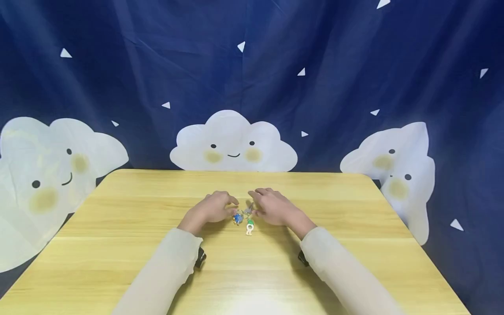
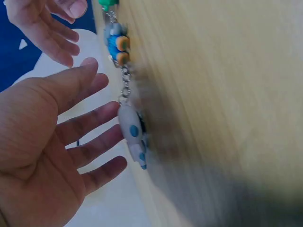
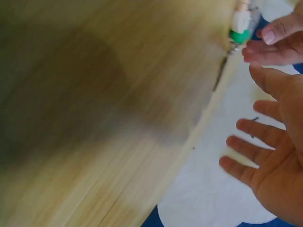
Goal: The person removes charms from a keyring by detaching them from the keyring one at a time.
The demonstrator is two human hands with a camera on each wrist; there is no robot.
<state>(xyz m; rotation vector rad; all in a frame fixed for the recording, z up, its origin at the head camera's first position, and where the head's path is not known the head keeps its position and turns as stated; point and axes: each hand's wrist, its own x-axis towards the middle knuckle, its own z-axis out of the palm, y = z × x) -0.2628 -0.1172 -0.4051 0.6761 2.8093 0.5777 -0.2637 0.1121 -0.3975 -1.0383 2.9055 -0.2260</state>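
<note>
A bunch of charms on chains lies mid-table between my two hands. In the head view it shows a blue charm (image 1: 238,218), a green-and-white charm (image 1: 250,227) and a grey piece (image 1: 248,210). My left hand (image 1: 214,207) is just left of the bunch, fingers spread and loosely bent. The left wrist view has its fingertips beside a grey charm with blue spots (image 2: 131,130); contact cannot be told. Above that, a chain leads to a blue figure with orange feet (image 2: 118,45). My right hand (image 1: 273,206) hovers at the right, fingers extended, holding nothing. A thin dark piece (image 3: 220,74) lies near it.
The light wooden table (image 1: 252,271) has its far edge close beyond the hands. Behind hangs a dark blue curtain (image 1: 204,65) printed with white clouds and small triangles. A black wrist device (image 1: 201,258) shows at the left sleeve.
</note>
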